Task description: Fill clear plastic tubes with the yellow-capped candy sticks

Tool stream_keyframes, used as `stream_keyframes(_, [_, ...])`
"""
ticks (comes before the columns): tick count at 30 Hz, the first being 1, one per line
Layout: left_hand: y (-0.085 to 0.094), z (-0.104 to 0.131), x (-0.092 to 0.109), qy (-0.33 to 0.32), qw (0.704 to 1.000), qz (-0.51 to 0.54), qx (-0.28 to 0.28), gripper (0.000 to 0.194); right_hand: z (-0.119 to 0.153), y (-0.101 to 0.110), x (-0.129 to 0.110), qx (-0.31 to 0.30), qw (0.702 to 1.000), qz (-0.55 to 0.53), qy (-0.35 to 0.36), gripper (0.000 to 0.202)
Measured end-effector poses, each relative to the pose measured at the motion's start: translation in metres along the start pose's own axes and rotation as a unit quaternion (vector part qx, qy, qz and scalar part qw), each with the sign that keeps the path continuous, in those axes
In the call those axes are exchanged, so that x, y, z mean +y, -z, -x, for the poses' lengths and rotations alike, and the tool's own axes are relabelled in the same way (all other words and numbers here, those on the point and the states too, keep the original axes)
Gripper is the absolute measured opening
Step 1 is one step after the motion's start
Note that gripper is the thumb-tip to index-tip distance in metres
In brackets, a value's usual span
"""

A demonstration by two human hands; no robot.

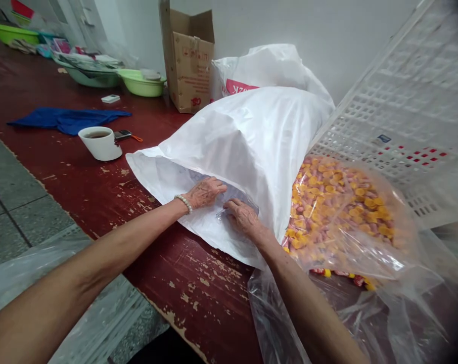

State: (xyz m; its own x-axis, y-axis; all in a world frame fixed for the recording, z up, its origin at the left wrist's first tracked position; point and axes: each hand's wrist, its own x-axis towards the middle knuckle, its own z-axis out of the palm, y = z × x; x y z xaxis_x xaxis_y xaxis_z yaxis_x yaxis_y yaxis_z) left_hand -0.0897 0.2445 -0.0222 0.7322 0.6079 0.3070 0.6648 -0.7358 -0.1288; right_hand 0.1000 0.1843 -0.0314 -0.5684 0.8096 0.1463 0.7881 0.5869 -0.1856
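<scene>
**White sack (274,131), mouth open, handling in mid-course**

Head view.

Item: the sack, one, bulging, lying on the worn red table (210,288), centre; mouth toward the near left, edges spread, no tie or seam closing it. Judged part-worked: opening made, contents or lining being handled, mouth unclosed.

Item: left hand (206,192), beaded bracelet (184,203) at wrist, inside the mouth, fingers bent and close together; whether they grip anything, cannot tell.

Item: right hand (244,217), opposite it within the mouth, fingers curled narrowly at clear film (222,216); touching or pinching, cannot tell.

Item: clear plastic bag (369,255), right of the sack, with many yellow-capped pieces (327,202) heaped in it; a few lie at its near edge. None seen at the sack mouth; whether any are inside, unknown.

Item: white perforated crate (403,106), tilted, far right, cut off by the frame.

Item: second white sack (267,60), behind the first, largely covered; its red print partly legible only.

Obscured: the sack's depth and fill, undersides of both hands, the fingertips in part. Blurred: the right margin, and the far-left basins (12,34) with their contents.
</scene>
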Motion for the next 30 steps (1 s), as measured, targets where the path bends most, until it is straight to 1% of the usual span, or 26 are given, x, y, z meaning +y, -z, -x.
stream_keyframes(2, [-0.004,-0.012,0.001,-0.004,0.999,0.007,-0.031,0.035,0.001,0.002,-0.001,-0.015,1.000,-0.018,-0.017,0.030])
stream_keyframes(4, [-0.009,-0.023,0.002,-0.003,0.998,0.013,-0.060,0.037,0.004,0.003,-0.003,-0.027,0.998,-0.044,-0.047,0.028])
stream_keyframes(6, [-0.011,-0.030,0.003,-0.001,0.997,0.018,-0.070,0.032,0.007,0.005,-0.005,-0.034,0.995,-0.067,-0.072,0.027])
stream_keyframes(8, [-0.011,-0.032,0.003,-0.001,0.998,0.018,-0.067,0.029,0.012,0.006,-0.007,-0.031,0.992,-0.079,-0.090,0.025])
stream_keyframes(10, [-0.007,-0.029,0.003,0.002,0.998,0.017,-0.060,0.026,0.018,0.008,-0.010,-0.018,0.990,-0.087,-0.110,0.025])
stream_keyframes(12, [-0.003,-0.018,0.005,0.020,0.998,0.036,-0.047,0.021,0.025,0.011,-0.014,-0.002,0.987,-0.095,-0.131,0.026])
stream_keyframes(14, [0.001,-0.002,0.010,0.053,0.994,0.090,-0.027,0.018,0.032,0.012,-0.020,0.021,0.980,-0.122,-0.155,0.027])
stream_keyframes(16, [0.005,0.017,0.019,0.092,0.977,0.191,-0.013,0.020,0.038,0.010,-0.028,0.054,0.962,-0.191,-0.185,0.025])
stream_keyframes(17, [0.008,0.026,0.025,0.113,0.959,0.260,-0.011,0.024,0.040,0.008,-0.033,0.072,0.948,-0.236,-0.200,0.024])
stream_keyframes(18, [0.011,0.034,0.031,0.133,0.931,0.339,-0.011,0.028,0.041,0.006,-0.038,0.089,0.932,-0.280,-0.212,0.023])
stream_keyframes(19, [0.014,0.042,0.039,0.151,0.893,0.424,-0.012,0.034,0.042,0.003,-0.043,0.102,0.917,-0.319,-0.218,0.023])
stream_keyframes(20, [0.018,0.049,0.046,0.164,0.844,0.511,-0.014,0.039,0.043,0.000,-0.048,0.109,0.905,-0.347,-0.219,0.023])
stream_keyframes(21, [0.021,0.055,0.054,0.172,0.787,0.592,-0.014,0.044,0.043,-0.003,-0.053,0.114,0.896,-0.368,-0.220,0.023])
stream_keyframes(23, [0.027,0.064,0.069,0.183,0.672,0.717,-0.012,0.051,0.043,-0.005,-0.062,0.118,0.889,-0.385,-0.217,0.024])
stream_keyframes(24, [0.029,0.067,0.075,0.188,0.624,0.758,-0.007,0.053,0.043,-0.005,-0.066,0.117,0.892,-0.384,-0.208,0.025])
stream_keyframes(25, [0.031,0.069,0.080,0.196,0.590,0.783,-0.002,0.054,0.043,-0.004,-0.070,0.113,0.897,-0.380,-0.194,0.026])
stream_keyframes(26, [0.032,0.071,0.085,0.206,0.570,0.795,0.005,0.055,0.044,-0.003,-0.073,0.108,0.904,-0.375,-0.176,0.028])
stream_keyframes(27, [0.033,0.073,0.088,0.214,0.563,0.798,0.012,0.055,0.045,-0.001,-0.076,0.100,0.909,-0.373,-0.156,0.030])
stream_keyframes(28, [0.034,0.074,0.091,0.220,0.564,0.796,0.021,0.055,0.047,0.001,-0.078,0.094,0.913,-0.372,-0.138,0.032])
stream_keyframes(30, [0.037,0.075,0.096,0.225,0.575,0.786,0.037,0.054,0.050,0.004,-0.081,0.090,0.918,-0.365,-0.125,0.035])
